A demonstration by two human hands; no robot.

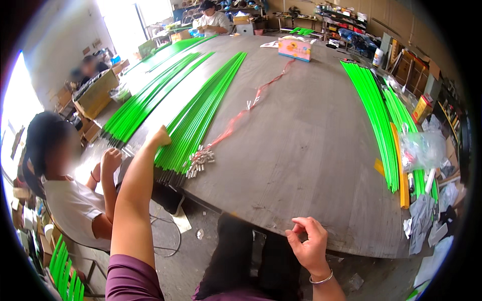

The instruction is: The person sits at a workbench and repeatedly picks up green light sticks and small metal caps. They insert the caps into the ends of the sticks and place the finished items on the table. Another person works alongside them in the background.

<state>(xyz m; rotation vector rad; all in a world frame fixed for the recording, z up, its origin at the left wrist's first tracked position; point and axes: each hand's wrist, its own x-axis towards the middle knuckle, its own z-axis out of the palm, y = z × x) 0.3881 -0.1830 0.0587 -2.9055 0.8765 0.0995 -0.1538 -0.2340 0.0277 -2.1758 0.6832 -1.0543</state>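
My left arm reaches out over the table, and my left hand (159, 137) is closed at the left edge of a fanned bundle of thin green rods (206, 108). What its fingers hold is hidden. Dark tips mark the near ends of these rods. Beside them lies a heap of small white tubes (200, 160) tied to red strings (232, 125) that run up the table. Over the near table edge, my right hand (309, 243) hovers with loosely bent fingers, thumb apart, and holds nothing.
More green rods lie at the left (150, 100) and along the right side (369, 120) of the table (291, 150). A pink tissue box (294, 48) stands at the far end. A co-worker (70, 185) sits close on my left; another person (211, 20) is at the far end.
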